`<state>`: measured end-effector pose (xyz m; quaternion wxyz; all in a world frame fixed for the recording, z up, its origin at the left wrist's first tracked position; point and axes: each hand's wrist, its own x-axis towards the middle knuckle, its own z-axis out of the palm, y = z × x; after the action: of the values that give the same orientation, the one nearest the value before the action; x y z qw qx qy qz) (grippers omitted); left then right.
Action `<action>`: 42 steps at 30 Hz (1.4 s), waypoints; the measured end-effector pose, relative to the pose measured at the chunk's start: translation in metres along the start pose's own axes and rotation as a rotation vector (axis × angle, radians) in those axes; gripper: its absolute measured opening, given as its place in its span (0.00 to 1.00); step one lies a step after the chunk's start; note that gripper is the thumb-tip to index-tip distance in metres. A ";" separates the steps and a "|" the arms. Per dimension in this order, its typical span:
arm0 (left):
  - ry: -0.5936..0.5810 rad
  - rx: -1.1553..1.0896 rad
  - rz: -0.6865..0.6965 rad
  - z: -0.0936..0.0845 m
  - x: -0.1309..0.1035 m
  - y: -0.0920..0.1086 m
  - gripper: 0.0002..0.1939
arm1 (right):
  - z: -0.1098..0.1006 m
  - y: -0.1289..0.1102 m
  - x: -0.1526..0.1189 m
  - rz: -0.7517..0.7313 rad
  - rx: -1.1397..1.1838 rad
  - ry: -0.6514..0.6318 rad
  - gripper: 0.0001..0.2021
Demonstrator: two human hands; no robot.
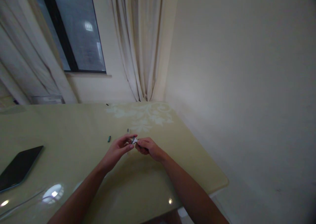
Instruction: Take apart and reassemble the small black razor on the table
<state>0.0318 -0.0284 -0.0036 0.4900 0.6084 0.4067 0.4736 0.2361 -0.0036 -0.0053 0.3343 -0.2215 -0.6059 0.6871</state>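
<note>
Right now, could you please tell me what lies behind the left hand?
A slim object shows its dark-tipped end just beyond the left hand on the table. What the hand covers, including any more of this object, cannot be seen.

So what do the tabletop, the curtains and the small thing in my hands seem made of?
Tabletop: glossy, perhaps glass or lacquer; it shows bright reflections. Curtains: matt, likely fabric; they hang in folds. Small thing: pale with dark parts, perhaps plastic or metal; too small to tell.

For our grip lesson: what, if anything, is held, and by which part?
A small white object, its right end in the right hand; left hand at its left.
</note>
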 end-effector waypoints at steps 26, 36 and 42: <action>-0.064 0.700 0.085 0.066 0.092 -0.017 0.23 | -0.104 -0.027 -0.015 -0.094 0.498 0.683 0.32; -0.083 0.754 -0.130 0.119 0.135 -0.044 0.24 | -0.105 -0.026 -0.013 -0.150 0.443 0.674 0.37; -0.047 0.770 -0.228 0.125 0.137 -0.048 0.24 | -0.105 -0.027 -0.018 -0.216 0.482 0.673 0.36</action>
<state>0.1820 0.0859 -0.0347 0.2846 0.7091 0.6082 0.2152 0.3279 0.0566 0.0019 0.6256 -0.2840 -0.3047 0.6596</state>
